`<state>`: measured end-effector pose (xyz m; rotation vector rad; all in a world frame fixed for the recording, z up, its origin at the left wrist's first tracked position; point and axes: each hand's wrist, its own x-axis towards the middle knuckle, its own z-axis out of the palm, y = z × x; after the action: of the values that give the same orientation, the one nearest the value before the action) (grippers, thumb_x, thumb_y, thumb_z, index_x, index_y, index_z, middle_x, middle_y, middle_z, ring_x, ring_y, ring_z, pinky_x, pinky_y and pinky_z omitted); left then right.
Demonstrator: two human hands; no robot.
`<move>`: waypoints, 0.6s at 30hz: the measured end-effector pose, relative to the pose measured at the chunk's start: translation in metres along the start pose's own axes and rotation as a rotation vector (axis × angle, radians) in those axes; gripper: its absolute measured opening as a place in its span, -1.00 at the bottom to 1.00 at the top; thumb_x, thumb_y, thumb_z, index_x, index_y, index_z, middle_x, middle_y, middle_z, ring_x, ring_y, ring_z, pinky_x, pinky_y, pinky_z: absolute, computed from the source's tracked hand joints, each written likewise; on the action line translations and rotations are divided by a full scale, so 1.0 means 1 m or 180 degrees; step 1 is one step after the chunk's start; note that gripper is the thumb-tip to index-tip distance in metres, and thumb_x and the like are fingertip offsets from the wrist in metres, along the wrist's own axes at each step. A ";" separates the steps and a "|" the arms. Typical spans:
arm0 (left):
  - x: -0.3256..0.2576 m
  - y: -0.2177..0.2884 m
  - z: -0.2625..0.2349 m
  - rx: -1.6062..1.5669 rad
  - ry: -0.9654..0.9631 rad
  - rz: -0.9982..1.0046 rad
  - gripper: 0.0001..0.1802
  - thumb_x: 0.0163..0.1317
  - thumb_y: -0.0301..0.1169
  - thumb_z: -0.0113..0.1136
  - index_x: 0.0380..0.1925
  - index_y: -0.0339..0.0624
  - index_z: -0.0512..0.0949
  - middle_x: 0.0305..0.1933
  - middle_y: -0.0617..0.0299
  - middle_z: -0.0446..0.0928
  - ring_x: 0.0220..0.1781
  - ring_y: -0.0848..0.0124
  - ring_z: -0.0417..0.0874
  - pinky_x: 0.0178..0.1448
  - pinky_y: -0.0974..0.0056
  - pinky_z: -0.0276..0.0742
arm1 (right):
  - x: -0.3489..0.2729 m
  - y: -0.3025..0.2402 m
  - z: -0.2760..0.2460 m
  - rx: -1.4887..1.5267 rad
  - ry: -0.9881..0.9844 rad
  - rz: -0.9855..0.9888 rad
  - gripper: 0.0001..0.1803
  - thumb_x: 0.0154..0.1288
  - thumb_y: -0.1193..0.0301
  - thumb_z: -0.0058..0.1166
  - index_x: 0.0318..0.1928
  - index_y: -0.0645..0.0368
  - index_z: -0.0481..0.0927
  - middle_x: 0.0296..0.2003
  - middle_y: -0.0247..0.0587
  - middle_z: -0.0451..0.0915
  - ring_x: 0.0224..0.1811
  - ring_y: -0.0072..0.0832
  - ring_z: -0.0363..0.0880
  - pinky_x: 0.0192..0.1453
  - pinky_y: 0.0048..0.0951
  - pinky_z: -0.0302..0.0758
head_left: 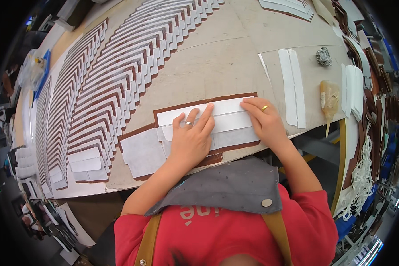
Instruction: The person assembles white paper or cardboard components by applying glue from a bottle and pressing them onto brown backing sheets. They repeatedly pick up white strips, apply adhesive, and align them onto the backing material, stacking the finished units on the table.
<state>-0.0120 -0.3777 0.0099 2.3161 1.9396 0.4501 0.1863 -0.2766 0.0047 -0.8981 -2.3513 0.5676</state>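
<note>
A long white strip (pixel 230 111) of stiff sheet lies along the upper part of a brown-edged panel (pixel 239 138) near the table's front edge. My left hand (pixel 193 137) rests on the strip's left half, fingers spread and pressing down, a ring on one of them. At the strip's right end, my right hand (pixel 265 119) has its fingers bent together on the upper corner; its thumb is partly hidden. Another brown-edged panel with a pale lining (pixel 142 150) sits to the left, partly under the first one and behind my left forearm.
Overlapping rows of brown-edged panels (pixel 115 84) fan across the left of the table (pixel 226 57). On the right are white strips (pixel 292 88), a glue bottle (pixel 329 99) with a pointed tip, a crumpled grey ball (pixel 323 56) and a bundle of white cords (pixel 361 177).
</note>
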 end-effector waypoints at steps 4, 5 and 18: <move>0.002 -0.004 0.007 -0.0101 -0.0036 0.0011 -0.61 -0.15 -0.59 -0.02 -0.20 -0.23 0.42 0.22 0.29 0.34 0.05 0.25 0.40 0.17 0.10 0.13 | 0.006 0.000 -0.001 -0.0254 0.0057 0.0030 -0.81 0.08 0.59 0.01 -0.24 0.22 0.55 -0.25 -0.21 0.53 -0.14 -0.30 0.47 -0.08 -0.32 0.40; 0.002 -0.006 0.009 -0.0208 -0.0010 -0.0013 -0.62 -0.14 -0.60 -0.02 -0.19 -0.24 0.42 0.21 0.29 0.35 0.03 0.25 0.40 0.17 0.10 0.12 | 0.011 -0.003 -0.002 -0.0365 0.0024 0.0086 -0.82 0.08 0.57 0.03 -0.24 0.21 0.55 -0.26 -0.22 0.52 -0.15 -0.31 0.46 -0.08 -0.32 0.38; -0.007 -0.052 -0.012 -0.2296 0.1258 -0.1079 -0.68 0.15 -0.56 -0.04 -0.04 -0.24 0.40 0.06 0.04 0.41 0.14 0.19 0.38 0.20 0.21 0.24 | 0.069 -0.008 0.029 0.0387 -0.1364 0.0188 -0.92 0.02 0.53 0.05 -0.40 0.16 0.47 -0.44 -0.25 0.46 -0.28 -0.34 0.37 -0.05 -0.36 0.31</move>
<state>-0.0653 -0.3758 0.0069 1.4943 1.8216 1.3702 0.1218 -0.2387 0.0107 -0.8585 -2.6339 1.0004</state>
